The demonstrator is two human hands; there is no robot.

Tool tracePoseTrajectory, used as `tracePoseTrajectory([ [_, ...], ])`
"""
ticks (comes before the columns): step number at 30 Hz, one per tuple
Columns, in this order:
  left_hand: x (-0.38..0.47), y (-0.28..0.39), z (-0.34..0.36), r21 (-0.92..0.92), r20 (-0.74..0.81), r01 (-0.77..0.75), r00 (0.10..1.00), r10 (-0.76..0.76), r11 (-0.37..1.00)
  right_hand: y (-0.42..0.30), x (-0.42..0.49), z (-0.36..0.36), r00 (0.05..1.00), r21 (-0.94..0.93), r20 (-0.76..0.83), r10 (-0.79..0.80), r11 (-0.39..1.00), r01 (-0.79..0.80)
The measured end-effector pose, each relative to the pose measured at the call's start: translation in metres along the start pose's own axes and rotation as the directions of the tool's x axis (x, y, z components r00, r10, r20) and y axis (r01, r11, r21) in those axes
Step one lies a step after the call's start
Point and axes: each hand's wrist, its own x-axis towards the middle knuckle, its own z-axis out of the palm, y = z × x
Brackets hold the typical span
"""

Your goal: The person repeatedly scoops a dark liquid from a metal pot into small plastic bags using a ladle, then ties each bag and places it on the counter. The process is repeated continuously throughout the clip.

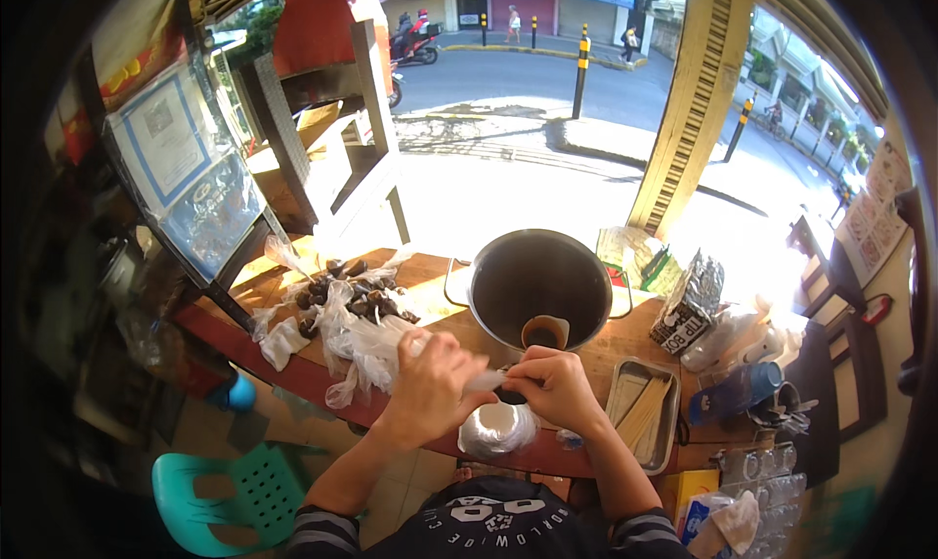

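Observation:
Both hands meet above the table's near edge on a clear plastic bag point(484, 381). My left hand point(432, 387), slightly blurred, grips the bag's gathered upper part. With pinched fingers my right hand point(551, 384) holds its neck; something dark hangs just below, mostly hidden. Behind the hands stands a large metal pot point(476, 266) with side handles and a dark inside. A ladle or cup point(546, 332) with dark liquid is at its near rim. Below my hands sits a round white item wrapped in plastic point(500, 431). Several tied bags of dark liquid point(359, 291) lie to the left.
At right on the wooden table point(432, 280) are a metal tray point(612, 401) with wooden sticks point(645, 412), a foil-topped tip box point(689, 302) and a blue tumbler point(736, 392). A green plastic chair point(227, 497) stands at lower left. Beyond lies a street with people and motorcycles.

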Motion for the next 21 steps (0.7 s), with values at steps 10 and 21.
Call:
tracePoseTrajectory([
  [10, -0.02, 0.005, 0.043, -0.718, -0.148, -0.002, 0.977, -0.15, 0.696, 0.008, -0.014, 0.013, 0.997, 0.064, -0.017, 0.07, 0.996, -0.068],
  [21, -0.041, -0.009, 0.07, -0.629, -0.205, -0.056, 0.974, -0.096, 0.775, -0.002, -0.011, 0.032, 0.998, 0.099, 0.011, 0.066, 0.993, -0.067],
])
